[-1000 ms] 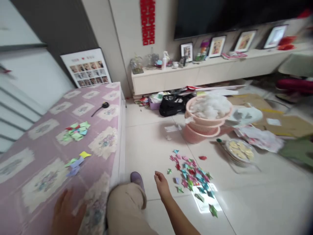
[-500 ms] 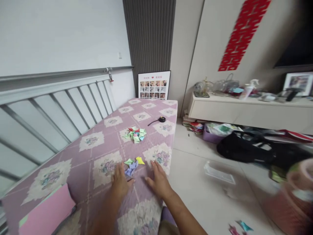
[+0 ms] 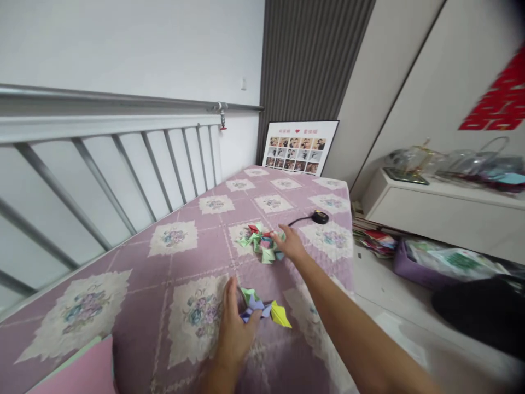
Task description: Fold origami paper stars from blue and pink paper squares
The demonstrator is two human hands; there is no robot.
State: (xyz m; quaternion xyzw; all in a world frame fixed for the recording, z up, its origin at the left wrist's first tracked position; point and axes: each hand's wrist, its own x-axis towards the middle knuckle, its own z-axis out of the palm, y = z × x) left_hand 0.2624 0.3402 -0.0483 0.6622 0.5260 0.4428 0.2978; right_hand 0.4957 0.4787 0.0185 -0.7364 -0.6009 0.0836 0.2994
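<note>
right hand has moved to the paper pile, inward of the cloth's right edge | its grip: can't tell | left hand wide, thumb at lavender papers

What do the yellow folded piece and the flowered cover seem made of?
The yellow piece looks like matte paper, given its crisp creases. The flowered cover seems a soft, matte fabric, perhaps cotton, with quilted-looking texture near its right edge.

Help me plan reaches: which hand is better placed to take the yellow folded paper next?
Left hand, probably: its thumb is near the yellow paper, while the right hand is at the farther pile.
</note>
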